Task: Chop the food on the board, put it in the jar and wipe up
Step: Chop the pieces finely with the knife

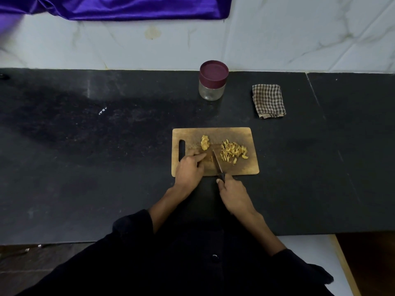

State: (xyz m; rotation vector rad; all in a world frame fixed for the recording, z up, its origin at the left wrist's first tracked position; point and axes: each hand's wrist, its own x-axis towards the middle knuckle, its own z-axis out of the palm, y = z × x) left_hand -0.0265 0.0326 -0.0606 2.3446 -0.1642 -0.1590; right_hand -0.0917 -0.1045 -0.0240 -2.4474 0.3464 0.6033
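A wooden cutting board (239, 167) lies on the black counter. On it sit a yellow uncut chunk of food (205, 142) and a pile of chopped yellow strips (233, 152) to its right. My right hand (234, 194) grips the handle of a knife (217, 163), whose blade lies across the board's front middle. My left hand (189, 170) rests on the board's left part, its fingers pressing a small piece of food just left of the blade. A glass jar (212, 82) with a maroon lid stands behind the board.
A folded checked cloth (268, 101) lies at the back right of the black counter (106, 146). A purple fabric (115, 7) hangs on the tiled wall behind. The counter's front edge runs just under my forearms.
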